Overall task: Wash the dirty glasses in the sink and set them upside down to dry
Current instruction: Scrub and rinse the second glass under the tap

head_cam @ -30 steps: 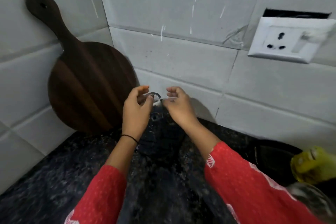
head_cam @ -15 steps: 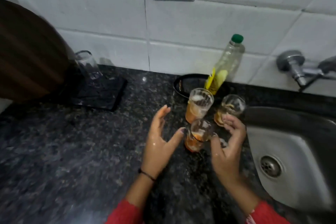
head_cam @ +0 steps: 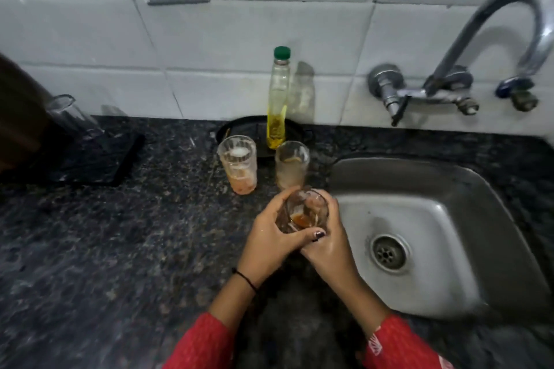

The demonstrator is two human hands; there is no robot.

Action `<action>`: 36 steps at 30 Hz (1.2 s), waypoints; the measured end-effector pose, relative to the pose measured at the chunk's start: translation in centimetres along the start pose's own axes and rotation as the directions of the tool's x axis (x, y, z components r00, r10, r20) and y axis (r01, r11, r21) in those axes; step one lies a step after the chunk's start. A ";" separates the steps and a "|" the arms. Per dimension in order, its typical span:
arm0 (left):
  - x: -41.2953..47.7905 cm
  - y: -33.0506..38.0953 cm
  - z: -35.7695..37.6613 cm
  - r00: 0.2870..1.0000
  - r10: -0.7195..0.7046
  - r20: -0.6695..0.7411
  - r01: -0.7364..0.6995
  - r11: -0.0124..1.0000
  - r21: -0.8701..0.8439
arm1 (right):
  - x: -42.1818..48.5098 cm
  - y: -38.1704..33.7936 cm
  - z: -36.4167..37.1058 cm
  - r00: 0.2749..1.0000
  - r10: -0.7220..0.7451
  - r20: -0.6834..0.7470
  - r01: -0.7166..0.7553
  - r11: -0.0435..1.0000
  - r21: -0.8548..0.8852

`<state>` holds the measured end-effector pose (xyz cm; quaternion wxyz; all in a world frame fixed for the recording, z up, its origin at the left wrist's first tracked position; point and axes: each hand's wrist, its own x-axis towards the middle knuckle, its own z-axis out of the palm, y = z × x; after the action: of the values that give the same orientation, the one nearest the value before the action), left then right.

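My left hand (head_cam: 269, 238) and my right hand (head_cam: 328, 252) both grip a dirty glass (head_cam: 302, 214) with orange residue in its bottom, just left of the steel sink (head_cam: 449, 183). Two more dirty glasses stand upright on the counter behind it: one with orange dregs (head_cam: 238, 163) and a cloudy one (head_cam: 291, 163). At the far left a clean glass (head_cam: 72, 117) stands upside down on a black mat (head_cam: 99, 162).
A bottle of yellow liquid with a green cap (head_cam: 278, 99) stands on a black tray (head_cam: 242, 129) by the wall. A curved tap (head_cam: 485, 24) rises over the sink. A dark wooden board (head_cam: 18, 111) leans at the left edge. The counter is dark granite (head_cam: 120, 249).
One second ago both hands set a glass on the mat at the left. The view then swung right, and both hands closed around a dirty glass by the sink.
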<state>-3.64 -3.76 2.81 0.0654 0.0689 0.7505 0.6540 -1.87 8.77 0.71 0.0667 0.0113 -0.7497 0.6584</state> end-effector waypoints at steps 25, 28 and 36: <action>18.0 9.8 19.5 0.899 -0.417 -0.138 0.255 0.751 -0.609 | 4.7 -0.5 -24.4 0.985 0.069 -0.160 -0.093 0.985 -0.144; 16.0 6.6 20.5 0.894 -0.449 -0.003 0.370 0.741 -0.560 | 4.9 0.0 -24.5 0.983 0.075 -0.170 -0.098 0.986 -0.135; 8.6 -1.6 26.3 0.726 -0.642 0.246 0.632 0.482 -0.607 | 5.9 1.6 -25.7 0.985 0.096 -0.145 -0.137 0.942 -0.305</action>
<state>-7.11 23.25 -2.46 0.3169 -0.2459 0.4436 0.8014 -5.73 34.77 3.04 0.0763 -0.0862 -0.8383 0.5329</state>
